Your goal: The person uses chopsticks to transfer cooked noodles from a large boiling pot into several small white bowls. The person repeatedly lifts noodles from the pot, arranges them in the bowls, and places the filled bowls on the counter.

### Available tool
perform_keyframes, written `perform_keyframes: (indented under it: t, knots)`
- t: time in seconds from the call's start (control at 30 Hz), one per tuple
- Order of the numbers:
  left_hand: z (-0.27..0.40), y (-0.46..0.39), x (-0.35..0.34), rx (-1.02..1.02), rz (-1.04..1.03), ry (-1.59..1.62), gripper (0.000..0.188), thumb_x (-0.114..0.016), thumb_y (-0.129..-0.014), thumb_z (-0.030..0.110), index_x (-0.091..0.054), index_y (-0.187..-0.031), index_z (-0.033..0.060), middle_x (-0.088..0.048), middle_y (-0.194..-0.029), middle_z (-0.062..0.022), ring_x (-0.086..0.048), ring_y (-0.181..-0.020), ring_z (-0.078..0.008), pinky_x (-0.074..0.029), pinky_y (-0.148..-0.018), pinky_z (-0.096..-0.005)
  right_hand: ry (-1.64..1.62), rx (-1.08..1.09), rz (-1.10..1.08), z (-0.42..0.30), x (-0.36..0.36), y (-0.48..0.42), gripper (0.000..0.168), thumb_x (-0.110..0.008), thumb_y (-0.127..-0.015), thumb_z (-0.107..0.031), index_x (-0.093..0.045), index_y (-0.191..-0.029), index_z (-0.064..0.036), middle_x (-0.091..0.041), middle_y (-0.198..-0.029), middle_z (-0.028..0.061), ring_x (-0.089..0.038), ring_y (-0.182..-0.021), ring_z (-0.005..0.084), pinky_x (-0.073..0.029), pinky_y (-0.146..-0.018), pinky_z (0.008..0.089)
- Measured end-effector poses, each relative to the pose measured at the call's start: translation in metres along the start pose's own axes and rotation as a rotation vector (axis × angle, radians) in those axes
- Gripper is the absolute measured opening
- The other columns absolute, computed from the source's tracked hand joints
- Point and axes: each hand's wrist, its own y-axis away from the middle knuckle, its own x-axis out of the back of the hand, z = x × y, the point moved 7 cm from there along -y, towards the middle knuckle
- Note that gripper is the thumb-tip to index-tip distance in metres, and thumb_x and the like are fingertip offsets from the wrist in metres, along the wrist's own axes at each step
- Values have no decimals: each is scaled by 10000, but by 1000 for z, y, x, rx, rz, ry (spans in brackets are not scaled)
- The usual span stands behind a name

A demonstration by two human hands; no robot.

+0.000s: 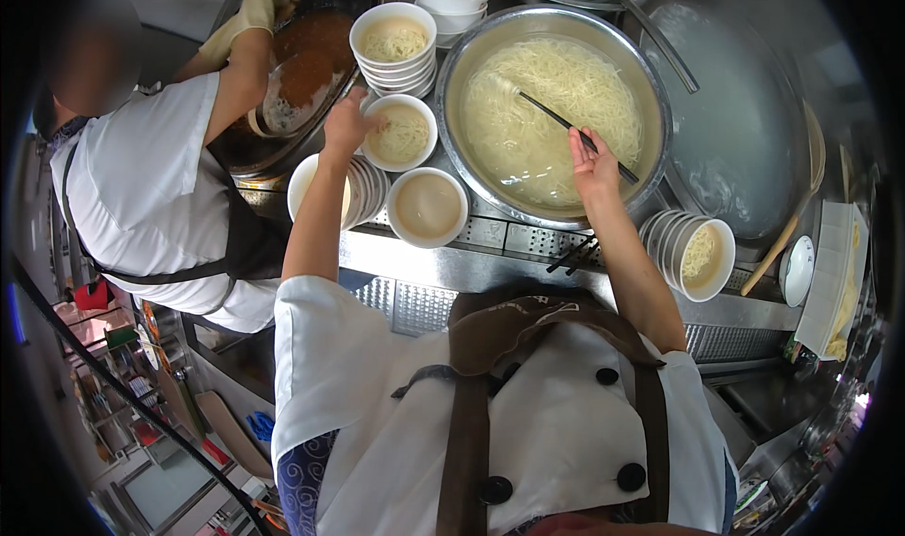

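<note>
My right hand (594, 165) holds a pair of black chopsticks (551, 114), whose tips reach into noodles (565, 69) lying in cloudy liquid in a large metal basin (659, 122). On the left, my left hand (348, 122) is at the rim of a white bowl with noodles (399, 134); whether the fingers grip it I cannot tell. Just behind it stands a bowl stack topped with noodles (393, 35). In front is a bowl of pale broth (428, 207), beside another stack of white bowls (364, 193), partly hidden by my left forearm.
At left a co-worker (170, 154) with gloved hands leans over a wok of brown liquid (311, 55). A steaming vat (728, 126) lies right of the basin. Near it are a bowl stack with noodles (700, 253), a wooden handle (771, 257) and a white tray (827, 274).
</note>
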Motion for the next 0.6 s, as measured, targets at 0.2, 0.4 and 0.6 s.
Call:
perform_keyframes:
  t: [0.2, 0.4, 0.6]
  knots:
    - [86, 77, 69, 333, 66, 52, 439, -569, -801, 418, -605, -647, 9, -574, -570, -133, -553, -498, -313, -436, -524, -399, -54, 60, -170, -52, -29, 29, 150, -502, -851, -66, -528, -906, 72, -578, -888, 170, -604, -880, 284, -534, -759, 313]
    - [51, 187, -3, 612, -273, 7, 559, -551, -775, 525, -618, -636, -13, -561, -488, -124, -577, -408, -209, -464, -455, -319, 10, 191, -349, -114, -90, 87, 181, -500, -848, -63, -507, -921, 102, -552, -887, 199, -611, -835, 291, -540, -738, 295]
    - [45, 196, -60, 839, -87, 687, 330, -665, -721, 168, -558, -760, -142, -583, -621, -167, -602, -461, -242, -528, -395, -321, -6, 318, -483, -156, -128, 135, 184, -488, -849, -56, -503, -908, 118, -555, -878, 212, -611, -829, 291, -547, -720, 297]
